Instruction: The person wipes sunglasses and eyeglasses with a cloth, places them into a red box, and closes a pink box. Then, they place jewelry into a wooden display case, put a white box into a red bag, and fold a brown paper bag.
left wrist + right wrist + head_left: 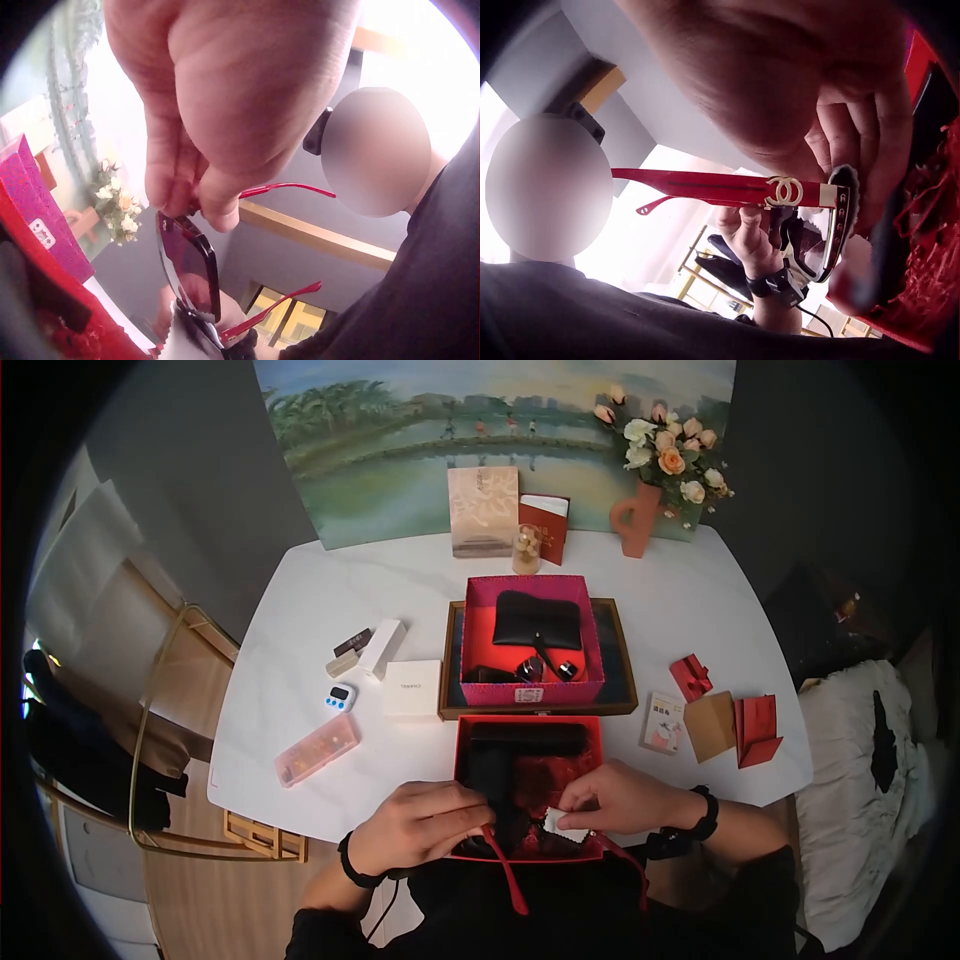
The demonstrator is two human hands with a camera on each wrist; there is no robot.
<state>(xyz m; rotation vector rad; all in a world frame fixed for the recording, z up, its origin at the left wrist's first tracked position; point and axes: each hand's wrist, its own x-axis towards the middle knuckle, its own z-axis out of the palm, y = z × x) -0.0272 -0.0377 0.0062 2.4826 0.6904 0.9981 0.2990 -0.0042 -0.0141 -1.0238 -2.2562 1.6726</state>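
Over the red box (459, 760), a pair of sunglasses (193, 259) with dark lenses and red temples (720, 189) is held with the temples pointing toward the person's body. The left hand (425, 822) pinches the frame at one hinge corner between thumb and fingers. At the other end, the right hand (625, 797) pinches a small white cloth (566, 825) with a zigzag edge against the lens. A gold emblem sits on the temple on the right hand's side. Beneath the hands, the box contains black cases (490, 768) and red shredded paper (930, 247).
Behind the red box, a magenta box (595, 660) holding a black pouch (537, 619) stands on a dark framed tray (622, 660). Left are a white box (413, 688), a timer (339, 697) and a pink case (318, 751). Red and brown packets (708, 726) lie right.
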